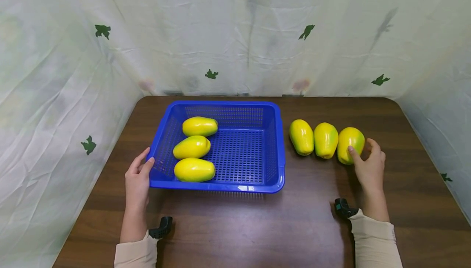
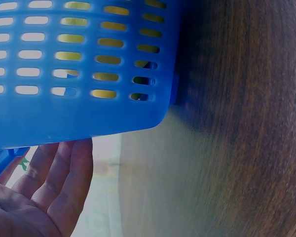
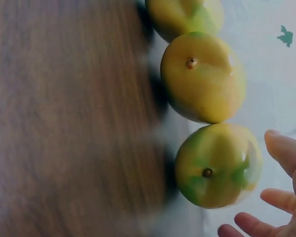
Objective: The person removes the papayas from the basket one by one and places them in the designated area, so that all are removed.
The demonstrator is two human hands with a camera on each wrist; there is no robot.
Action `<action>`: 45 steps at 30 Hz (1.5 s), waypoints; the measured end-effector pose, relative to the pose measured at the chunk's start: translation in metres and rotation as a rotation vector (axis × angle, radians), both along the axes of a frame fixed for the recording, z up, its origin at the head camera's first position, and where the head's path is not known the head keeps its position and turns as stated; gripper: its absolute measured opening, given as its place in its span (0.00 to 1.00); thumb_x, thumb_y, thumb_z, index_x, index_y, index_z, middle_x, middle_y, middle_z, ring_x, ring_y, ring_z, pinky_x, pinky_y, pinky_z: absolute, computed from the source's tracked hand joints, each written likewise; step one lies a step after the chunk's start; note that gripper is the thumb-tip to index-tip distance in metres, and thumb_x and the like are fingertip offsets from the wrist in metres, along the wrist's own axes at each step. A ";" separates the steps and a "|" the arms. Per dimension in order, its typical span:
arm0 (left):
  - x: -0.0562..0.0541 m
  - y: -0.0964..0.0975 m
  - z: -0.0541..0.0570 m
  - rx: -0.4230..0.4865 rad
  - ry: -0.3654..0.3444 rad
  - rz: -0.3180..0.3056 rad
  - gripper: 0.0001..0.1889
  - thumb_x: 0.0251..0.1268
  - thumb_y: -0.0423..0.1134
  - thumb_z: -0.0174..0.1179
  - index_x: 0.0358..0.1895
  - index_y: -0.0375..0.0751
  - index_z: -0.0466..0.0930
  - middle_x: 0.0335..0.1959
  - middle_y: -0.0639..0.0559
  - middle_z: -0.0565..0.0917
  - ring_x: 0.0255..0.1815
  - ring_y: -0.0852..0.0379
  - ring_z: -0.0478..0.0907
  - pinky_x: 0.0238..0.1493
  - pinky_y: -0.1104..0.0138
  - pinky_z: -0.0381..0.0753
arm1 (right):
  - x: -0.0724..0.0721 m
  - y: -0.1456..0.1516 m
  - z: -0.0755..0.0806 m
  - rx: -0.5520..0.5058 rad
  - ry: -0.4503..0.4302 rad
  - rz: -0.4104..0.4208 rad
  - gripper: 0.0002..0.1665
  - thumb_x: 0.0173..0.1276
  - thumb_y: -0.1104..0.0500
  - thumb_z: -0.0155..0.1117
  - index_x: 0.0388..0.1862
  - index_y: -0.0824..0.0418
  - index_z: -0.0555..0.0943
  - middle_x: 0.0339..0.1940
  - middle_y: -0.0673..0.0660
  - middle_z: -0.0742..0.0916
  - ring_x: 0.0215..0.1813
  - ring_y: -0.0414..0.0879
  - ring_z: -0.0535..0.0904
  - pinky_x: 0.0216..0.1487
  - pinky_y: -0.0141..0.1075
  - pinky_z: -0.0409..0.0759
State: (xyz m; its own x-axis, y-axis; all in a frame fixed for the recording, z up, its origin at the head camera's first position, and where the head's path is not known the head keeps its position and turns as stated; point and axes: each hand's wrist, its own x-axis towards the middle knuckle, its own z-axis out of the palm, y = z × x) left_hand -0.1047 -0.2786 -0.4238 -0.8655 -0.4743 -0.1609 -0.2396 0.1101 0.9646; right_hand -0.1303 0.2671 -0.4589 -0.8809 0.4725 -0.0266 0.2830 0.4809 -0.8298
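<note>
A blue plastic basket (image 1: 235, 188) with slotted walls sits left of centre on the table. My left hand (image 1: 137, 178) grips its left rim, thumb on top and fingers (image 2: 71, 182) under the lip in the left wrist view. Three yellow papayas lie inside along the left, the nearest papaya (image 1: 194, 170) by the front wall. Right of the basket, three yellow-green papayas form a row. Around the rightmost papaya (image 1: 351, 143) my right hand (image 1: 369, 172) spreads thumb and fingers. The right wrist view shows the thumb (image 3: 286, 150) and fingertips just off that papaya's skin (image 3: 217, 153).
The brown wooden table (image 1: 257, 227) has rounded far corners. Behind and beside it hangs a pale curtain (image 1: 235, 35) with green leaf-like patches. A black wrist device (image 1: 162, 227) shows at the left sleeve, another black device (image 1: 344, 208) at the right one.
</note>
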 end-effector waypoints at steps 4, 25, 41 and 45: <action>0.000 0.000 0.000 0.013 0.017 0.007 0.21 0.63 0.48 0.53 0.60 0.56 0.71 0.46 0.46 0.74 0.39 0.56 0.73 0.34 0.76 0.75 | -0.001 -0.001 0.006 -0.019 0.045 -0.024 0.40 0.65 0.46 0.53 0.70 0.59 0.51 0.64 0.66 0.59 0.64 0.59 0.55 0.61 0.53 0.56; 0.001 0.001 0.001 -0.017 0.001 -0.007 0.21 0.64 0.49 0.52 0.61 0.57 0.69 0.50 0.44 0.72 0.40 0.55 0.72 0.35 0.77 0.74 | -0.011 -0.043 0.072 -0.026 0.447 0.050 0.32 0.63 0.56 0.59 0.65 0.54 0.62 0.58 0.56 0.70 0.60 0.45 0.64 0.61 0.36 0.58; 0.001 0.002 0.004 -0.023 -0.017 -0.016 0.22 0.64 0.51 0.51 0.62 0.59 0.68 0.55 0.43 0.70 0.45 0.52 0.70 0.47 0.67 0.74 | -0.036 -0.126 0.116 0.016 0.681 0.380 0.33 0.58 0.63 0.64 0.62 0.63 0.65 0.56 0.57 0.74 0.59 0.44 0.67 0.58 0.42 0.63; 0.001 0.001 0.003 -0.038 -0.031 -0.019 0.22 0.64 0.52 0.50 0.62 0.60 0.67 0.57 0.43 0.69 0.47 0.51 0.69 0.52 0.58 0.69 | -0.044 -0.149 0.121 0.029 0.737 0.458 0.32 0.58 0.64 0.65 0.61 0.63 0.66 0.55 0.57 0.75 0.58 0.44 0.67 0.57 0.42 0.64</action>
State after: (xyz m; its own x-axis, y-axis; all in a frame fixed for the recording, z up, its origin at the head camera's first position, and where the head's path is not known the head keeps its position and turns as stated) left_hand -0.1033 -0.2777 -0.4209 -0.8691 -0.4645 -0.1703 -0.2672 0.1510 0.9517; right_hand -0.1745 0.1176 -0.3381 -0.7723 0.0584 0.6325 -0.5490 0.4396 -0.7109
